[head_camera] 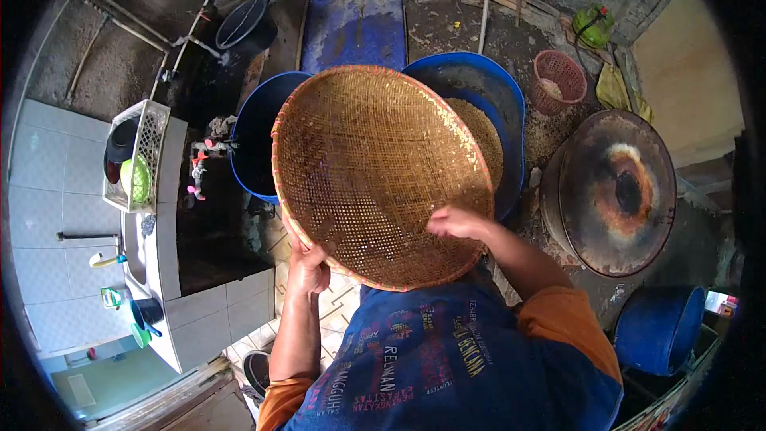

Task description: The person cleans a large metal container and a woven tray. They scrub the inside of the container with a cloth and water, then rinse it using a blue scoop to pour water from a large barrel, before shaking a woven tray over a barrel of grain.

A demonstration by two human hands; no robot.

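Observation:
A large round woven bamboo basket point(359, 173) with pink-red binding along its rim is tilted in front of my body. My left hand point(311, 266) grips its lower left rim, with the thumb over the edge. Inside the basket, at the lower right, is my right hand point(458, 222), its fingers curled and blurred; whether it holds anything cannot be made out. Pale grains or beans point(458, 123) cling to the weave along the upper right side. Behind that side, a cut blue plastic tub point(508, 102) holds a heap of tan grains or beans point(479, 126), partly hidden by the basket.
A blue drum point(251, 131) stands to the left, near pipe taps point(200, 158). At the right is a large scorched metal drum point(622, 191); beyond it sits a pink plastic basket point(559, 81). Another blue barrel point(658, 329) is at lower right. A tiled sink counter point(161, 275) lies left.

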